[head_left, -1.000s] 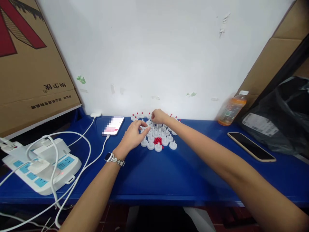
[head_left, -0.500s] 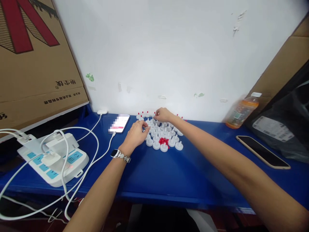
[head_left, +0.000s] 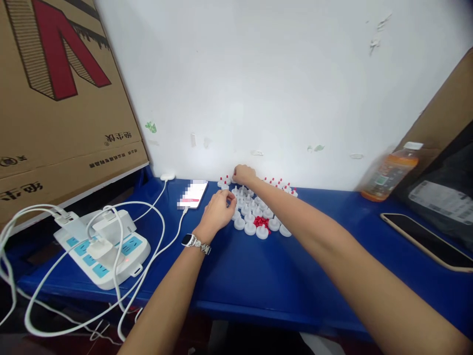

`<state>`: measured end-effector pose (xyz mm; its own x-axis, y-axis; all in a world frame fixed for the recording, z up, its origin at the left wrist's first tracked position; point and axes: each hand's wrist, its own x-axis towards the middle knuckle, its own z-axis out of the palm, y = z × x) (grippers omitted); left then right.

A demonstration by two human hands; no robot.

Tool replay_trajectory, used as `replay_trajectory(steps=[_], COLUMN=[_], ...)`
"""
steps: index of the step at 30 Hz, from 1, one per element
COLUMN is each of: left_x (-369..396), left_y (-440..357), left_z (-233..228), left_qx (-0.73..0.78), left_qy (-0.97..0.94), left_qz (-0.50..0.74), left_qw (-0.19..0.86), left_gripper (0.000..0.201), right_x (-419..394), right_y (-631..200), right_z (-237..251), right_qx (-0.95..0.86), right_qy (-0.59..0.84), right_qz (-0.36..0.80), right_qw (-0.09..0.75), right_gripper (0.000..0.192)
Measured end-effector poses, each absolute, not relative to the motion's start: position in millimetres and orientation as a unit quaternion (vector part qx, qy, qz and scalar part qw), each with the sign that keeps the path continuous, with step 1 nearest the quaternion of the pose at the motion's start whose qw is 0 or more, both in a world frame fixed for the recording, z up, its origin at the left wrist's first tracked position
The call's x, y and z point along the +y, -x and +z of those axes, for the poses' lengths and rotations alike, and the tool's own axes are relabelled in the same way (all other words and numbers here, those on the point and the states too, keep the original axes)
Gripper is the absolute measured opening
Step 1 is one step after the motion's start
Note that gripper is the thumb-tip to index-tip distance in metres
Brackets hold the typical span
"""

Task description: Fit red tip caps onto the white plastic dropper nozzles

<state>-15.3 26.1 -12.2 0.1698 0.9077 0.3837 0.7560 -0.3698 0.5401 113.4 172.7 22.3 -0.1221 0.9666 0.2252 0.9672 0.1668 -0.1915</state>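
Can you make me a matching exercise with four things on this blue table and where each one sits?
Things:
1. power strip
2. orange drink bottle
3. dark phone
4. red bits

Places:
A. lying flat at the right edge
B. far left, with white cables plugged in
C. among the white caps, near the hands
D. standing at the wall, right side

Pairs: 1-B, 2-D, 3-A, 4-C

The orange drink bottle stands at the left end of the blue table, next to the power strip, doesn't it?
Not quite. The head view shows the bottle at the right end of the blue table, by the wall near a dark phone. The power strip is at the left end, far from the bottle.
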Motion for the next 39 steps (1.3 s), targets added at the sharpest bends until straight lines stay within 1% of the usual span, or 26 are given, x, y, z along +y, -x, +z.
replay_trajectory(steps=[3, 5, 8, 10, 11, 12, 14, 16, 21, 23, 25, 28, 30, 31, 33, 35, 36, 38, 39], left_x=[27, 24, 17, 11, 9, 6, 3, 1, -6, -9, -11, -6, 0, 3, 6, 4, 3, -1, -2], left_y=[17, 16, 10, 3, 0, -3, -9, -13, -19, -22, -24, -23, -19, -16, -10, -8, -7, -8, -8], left_z=[-10, -7, -3, 0, 1, 2, 4, 6, 15, 17, 16, 13, 10, 9, 9, 10, 11, 13, 13], left_qx=[0.553, 0.55, 0.509, 0.461, 0.436, 0.412, 0.378, 0.36, 0.338, 0.337, 0.347, 0.374, 0.388, 0.393, 0.398, 0.398, 0.397, 0.396, 0.398], left_qy=[-0.747, -0.738, -0.748, -0.775, -0.791, -0.806, -0.828, -0.839, -0.854, -0.857, -0.847, -0.784, -0.733, -0.723, -0.741, -0.776, -0.791, -0.808, -0.81], left_qz=[0.351, 0.378, 0.421, 0.428, 0.421, 0.411, 0.392, 0.384, 0.386, 0.383, 0.386, 0.421, 0.446, 0.456, 0.448, 0.414, 0.397, 0.373, 0.37], left_qw=[0.114, 0.098, 0.062, 0.067, 0.083, 0.102, 0.132, 0.138, 0.08, 0.073, 0.116, 0.263, 0.336, 0.339, 0.304, 0.261, 0.245, 0.225, 0.22], left_gripper=[0.018, 0.025, 0.046, 0.052, 0.05, 0.045, 0.036, 0.033, 0.028, 0.029, 0.032, 0.045, 0.051, 0.051, 0.047, 0.04, 0.039, 0.037, 0.038], right_x=[155, 133, 86, 52, 36, 22, 2, -7, -2, 0, -2, -9, -11, -12, -13, -14, -15, -16, -15], right_y=[-123, -134, -153, -166, -172, -177, -185, -190, -188, -185, -184, -191, -201, -205, -213, -217, -218, -219, -219], right_z=[26, 30, 31, 28, 26, 23, 19, 15, 10, 9, 10, 16, 20, 21, 22, 22, 21, 21, 21], right_qx=[-0.741, -0.741, -0.752, -0.761, -0.766, -0.768, -0.778, -0.778, -0.711, -0.685, -0.685, -0.71, -0.726, -0.738, -0.773, -0.805, -0.814, -0.818, -0.814], right_qy=[0.642, 0.617, 0.542, 0.49, 0.471, 0.464, 0.463, 0.464, 0.496, 0.512, 0.508, 0.486, 0.492, 0.501, 0.515, 0.516, 0.515, 0.514, 0.513], right_qz=[0.0, 0.027, 0.128, 0.198, 0.207, 0.193, 0.155, 0.142, 0.232, 0.263, 0.265, 0.214, 0.165, 0.14, 0.098, 0.075, 0.071, 0.079, 0.094], right_qw=[0.196, 0.265, 0.354, 0.377, 0.385, 0.397, 0.396, 0.398, 0.441, 0.446, 0.451, 0.462, 0.452, 0.429, 0.357, 0.283, 0.259, 0.245, 0.257], right_gripper=[0.025, 0.019, 0.012, 0.015, 0.019, 0.024, 0.029, 0.032, 0.041, 0.042, 0.044, 0.045, 0.044, 0.044, 0.039, 0.029, 0.023, 0.019, 0.02])
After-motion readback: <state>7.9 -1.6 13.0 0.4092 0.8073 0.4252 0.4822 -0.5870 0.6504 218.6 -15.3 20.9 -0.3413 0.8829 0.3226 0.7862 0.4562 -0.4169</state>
